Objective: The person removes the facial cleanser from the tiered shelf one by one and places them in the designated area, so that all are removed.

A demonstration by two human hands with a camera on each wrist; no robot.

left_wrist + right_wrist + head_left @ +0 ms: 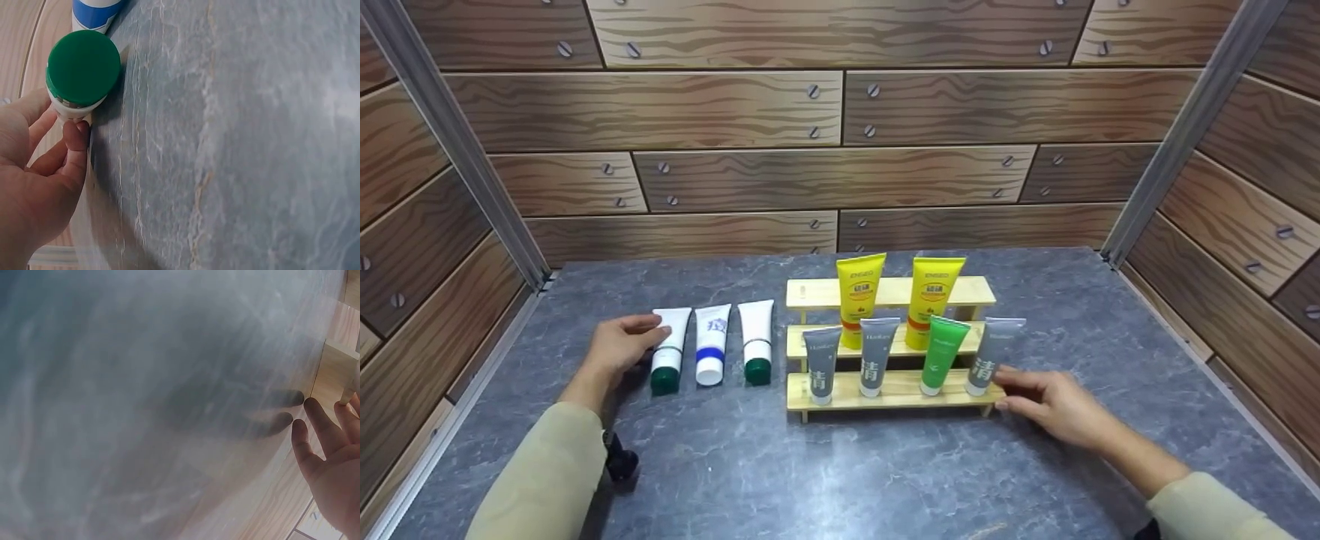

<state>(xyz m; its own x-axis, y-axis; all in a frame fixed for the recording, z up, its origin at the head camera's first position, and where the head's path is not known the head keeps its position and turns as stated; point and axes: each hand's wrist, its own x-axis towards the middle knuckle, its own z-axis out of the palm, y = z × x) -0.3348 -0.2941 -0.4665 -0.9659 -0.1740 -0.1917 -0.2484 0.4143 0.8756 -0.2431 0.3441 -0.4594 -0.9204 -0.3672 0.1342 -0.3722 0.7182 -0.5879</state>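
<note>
takes in the gray tabletop (735,472) and, from the head alone, the whole wooden rack (894,291) with its six tubes (935,289). spreads the right grip (1057,405) at the rack's right end, and with the left grip (619,349) pinches the leftmost white tube (671,341), in a row of three left of the rack. presents that tube's green cap (84,67) end-on only at the left wrist.

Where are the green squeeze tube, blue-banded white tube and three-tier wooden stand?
Green squeeze tube (943,354): head view, mid-body.
Blue-banded white tube (711,352): head view, blue band.
Three-tier wooden stand (901,385): head view, bare bottom shelf.
</note>
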